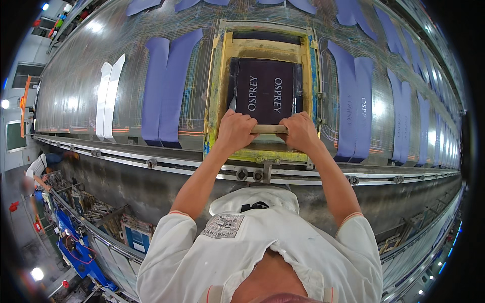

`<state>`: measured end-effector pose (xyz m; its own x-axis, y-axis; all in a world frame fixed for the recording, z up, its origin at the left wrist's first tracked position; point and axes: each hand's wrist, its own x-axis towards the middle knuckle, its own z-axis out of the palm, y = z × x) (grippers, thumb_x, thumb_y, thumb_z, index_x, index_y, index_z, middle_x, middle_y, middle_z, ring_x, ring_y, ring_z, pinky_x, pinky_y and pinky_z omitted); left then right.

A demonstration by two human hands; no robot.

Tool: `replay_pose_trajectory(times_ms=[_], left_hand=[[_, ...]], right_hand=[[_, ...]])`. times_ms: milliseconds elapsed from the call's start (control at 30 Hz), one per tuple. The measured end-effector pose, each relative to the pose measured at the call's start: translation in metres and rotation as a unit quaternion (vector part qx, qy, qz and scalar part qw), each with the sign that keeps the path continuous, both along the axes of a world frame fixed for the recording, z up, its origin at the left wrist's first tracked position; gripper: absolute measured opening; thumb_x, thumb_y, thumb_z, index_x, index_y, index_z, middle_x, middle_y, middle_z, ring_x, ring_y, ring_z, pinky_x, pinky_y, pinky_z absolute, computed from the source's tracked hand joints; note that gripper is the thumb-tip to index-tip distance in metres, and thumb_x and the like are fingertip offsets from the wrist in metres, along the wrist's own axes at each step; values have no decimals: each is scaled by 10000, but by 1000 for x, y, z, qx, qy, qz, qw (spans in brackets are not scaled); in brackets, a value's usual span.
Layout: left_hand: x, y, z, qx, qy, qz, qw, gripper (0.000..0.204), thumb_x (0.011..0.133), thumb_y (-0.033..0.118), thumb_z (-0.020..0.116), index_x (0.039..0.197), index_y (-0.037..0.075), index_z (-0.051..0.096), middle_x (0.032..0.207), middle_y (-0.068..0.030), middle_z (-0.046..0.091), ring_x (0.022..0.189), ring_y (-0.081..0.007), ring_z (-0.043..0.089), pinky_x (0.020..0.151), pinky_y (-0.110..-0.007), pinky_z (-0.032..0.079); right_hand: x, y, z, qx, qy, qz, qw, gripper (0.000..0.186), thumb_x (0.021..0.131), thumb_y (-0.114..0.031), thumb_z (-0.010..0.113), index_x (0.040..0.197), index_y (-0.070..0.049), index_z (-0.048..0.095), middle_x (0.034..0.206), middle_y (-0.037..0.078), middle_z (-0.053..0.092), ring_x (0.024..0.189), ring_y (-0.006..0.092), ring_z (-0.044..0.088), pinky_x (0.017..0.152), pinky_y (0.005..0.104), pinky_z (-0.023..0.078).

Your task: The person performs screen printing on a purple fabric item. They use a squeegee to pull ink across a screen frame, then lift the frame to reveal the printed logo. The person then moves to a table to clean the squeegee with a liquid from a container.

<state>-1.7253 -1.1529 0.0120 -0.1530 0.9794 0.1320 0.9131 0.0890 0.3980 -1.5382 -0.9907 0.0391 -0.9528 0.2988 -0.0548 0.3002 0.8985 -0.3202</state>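
A yellow, paint-stained printing screen frame (pixel 310 60) lies on the long printing table, its dark mesh panel (pixel 265 86) marked with pale lettering. Across the frame's near part runs a light squeegee bar (pixel 271 129). My left hand (pixel 233 130) is closed on the bar's left end, and my right hand (pixel 301 132) grips its right end. The bar's lower edge is hard to make out. Purple cut pieces (pixel 161 91) lie left of the frame, and more (pixel 346 111), some printed, lie to the right. Two white pieces (pixel 106 101) are farther left.
A metal rail (pixel 197 168) with clamps runs along the table's near edge. At far left, another person (pixel 38 169) bends beside a blue machine (pixel 76 247). Stacked frames (pixel 136 232) stand in racks below. Rows of purple pieces (pixel 399 116) continue to the right.
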Motion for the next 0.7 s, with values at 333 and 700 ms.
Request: replay_pose_trajectory(times_ms=[333,700], left_hand=[[-97,125,11,-50,30,11,998,411,639,466,852,842,125,744,728,-88,697,777,-330,684,750,-445,506],[-140,177,32,-153,-2,45,987,539,623,573,838,895,116,751,845,-92,734,854,-292,689,828,-424,472]], right_hand=[[-102,122,17,-21,-115,-51,992,285,719,-313,824,913,-117,755,872,160,720,863,356,694,772,476,553],[-163,175,28,-40,-195,-82,977,525,685,-373,874,1119,-109,743,1041,155,730,985,347,697,856,451,572]])
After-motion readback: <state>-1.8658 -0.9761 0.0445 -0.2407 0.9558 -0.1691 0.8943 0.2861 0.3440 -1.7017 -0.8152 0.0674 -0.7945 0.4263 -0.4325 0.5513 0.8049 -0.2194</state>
